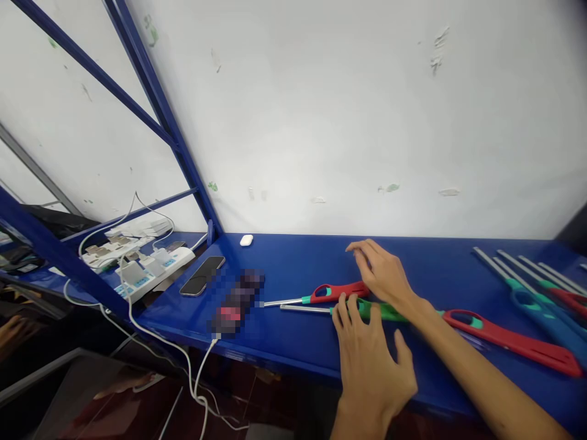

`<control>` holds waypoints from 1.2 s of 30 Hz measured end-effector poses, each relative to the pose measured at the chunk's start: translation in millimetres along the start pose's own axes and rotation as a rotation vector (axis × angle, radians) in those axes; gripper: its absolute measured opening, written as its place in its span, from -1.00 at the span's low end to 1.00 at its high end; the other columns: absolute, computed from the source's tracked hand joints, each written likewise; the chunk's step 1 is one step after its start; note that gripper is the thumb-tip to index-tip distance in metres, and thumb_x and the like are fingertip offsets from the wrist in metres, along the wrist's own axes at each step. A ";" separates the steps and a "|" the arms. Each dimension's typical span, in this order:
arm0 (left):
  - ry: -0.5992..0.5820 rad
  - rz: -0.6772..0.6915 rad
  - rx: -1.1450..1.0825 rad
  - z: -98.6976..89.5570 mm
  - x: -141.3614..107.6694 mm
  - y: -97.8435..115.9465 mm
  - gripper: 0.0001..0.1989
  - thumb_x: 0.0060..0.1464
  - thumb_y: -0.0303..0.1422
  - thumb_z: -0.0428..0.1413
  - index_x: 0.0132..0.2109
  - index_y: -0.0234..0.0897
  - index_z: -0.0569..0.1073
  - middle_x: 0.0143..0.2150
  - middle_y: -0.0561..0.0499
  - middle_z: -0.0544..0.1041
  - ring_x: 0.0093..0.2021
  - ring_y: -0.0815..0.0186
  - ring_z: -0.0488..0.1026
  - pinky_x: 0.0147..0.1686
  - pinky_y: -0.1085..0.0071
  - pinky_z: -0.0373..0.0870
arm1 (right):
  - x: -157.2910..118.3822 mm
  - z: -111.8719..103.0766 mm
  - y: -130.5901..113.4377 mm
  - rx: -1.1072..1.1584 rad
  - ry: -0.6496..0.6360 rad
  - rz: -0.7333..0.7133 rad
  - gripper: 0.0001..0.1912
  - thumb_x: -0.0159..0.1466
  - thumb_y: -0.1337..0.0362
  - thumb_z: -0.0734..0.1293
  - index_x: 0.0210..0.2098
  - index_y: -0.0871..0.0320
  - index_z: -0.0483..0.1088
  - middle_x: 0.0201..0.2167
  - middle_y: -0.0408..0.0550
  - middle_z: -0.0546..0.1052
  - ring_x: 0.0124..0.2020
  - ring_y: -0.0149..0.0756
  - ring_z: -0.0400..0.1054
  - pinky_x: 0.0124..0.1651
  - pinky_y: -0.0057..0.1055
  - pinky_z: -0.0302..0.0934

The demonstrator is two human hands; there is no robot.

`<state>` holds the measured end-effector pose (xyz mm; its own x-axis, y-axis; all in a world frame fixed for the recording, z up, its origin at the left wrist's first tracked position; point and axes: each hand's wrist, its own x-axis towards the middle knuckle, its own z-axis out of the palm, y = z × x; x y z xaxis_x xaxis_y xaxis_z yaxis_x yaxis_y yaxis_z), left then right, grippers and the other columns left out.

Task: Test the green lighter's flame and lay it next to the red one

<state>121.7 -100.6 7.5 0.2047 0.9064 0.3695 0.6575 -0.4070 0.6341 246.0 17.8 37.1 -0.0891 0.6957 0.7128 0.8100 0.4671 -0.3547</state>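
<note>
My left hand (369, 345) reaches up from the bottom with fingers spread, their tips lying over the green utility lighter (389, 311) around its trigger opening. Above it, my right hand (385, 272) hovers with fingers stretched to the left, holding nothing. Its wrist crosses over the green lighter and hides its far end. Just behind the green one lies a red utility lighter (339, 292), its metal tube pointing left and its handle end partly behind my right hand. Another red lighter (518, 339) lies to the right, beyond my right forearm.
Several blue and red lighters (541, 311) lie at the right of the blue shelf (293, 256). On the left are a phone (202, 276), a pixelated device (238, 304) on a white cable (202, 366), and a white earbud case (246, 240). Power strips (158, 272) stand beyond the blue post.
</note>
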 end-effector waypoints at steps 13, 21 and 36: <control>-0.105 -0.053 0.078 2.1 0.8 -1.3 -0.29 0.28 0.02 0.09 0.44 -0.25 0.33 0.52 -0.38 0.19 0.58 -0.26 -0.13 0.47 -0.37 -0.18 | -2.2 0.0 -1.0 0.004 -0.022 -0.012 -0.74 0.53 0.29 0.15 -0.04 0.05 0.48 -0.18 -0.13 0.60 -0.54 -0.36 0.34 -0.37 -0.34 0.21; -0.104 -0.038 0.069 0.0 1.6 -1.1 -0.28 0.25 -0.07 0.15 0.44 -0.31 0.33 0.53 -0.42 0.14 0.58 -0.35 -0.16 0.44 -0.43 -0.16 | -1.1 -0.2 -0.7 -0.007 -0.027 -0.009 -0.74 0.53 0.29 0.15 -0.04 0.05 0.48 -0.18 -0.09 0.62 -0.54 -0.35 0.35 -0.39 -0.33 0.23; -0.103 -0.052 0.058 -0.3 0.6 0.3 -0.29 0.25 -0.06 0.16 0.42 -0.31 0.34 0.53 -0.43 0.16 0.58 -0.33 -0.16 0.44 -0.42 -0.15 | -2.2 -0.5 -1.6 -0.007 -0.019 -0.012 -0.75 0.52 0.29 0.16 -0.03 0.05 0.47 -0.16 -0.09 0.65 -0.57 -0.37 0.33 -0.41 -0.34 0.22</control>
<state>121.8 -100.3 8.1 0.2408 0.9342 0.2633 0.7094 -0.3545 0.6091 245.2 15.2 36.4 -0.1097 0.7004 0.7052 0.8127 0.4717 -0.3421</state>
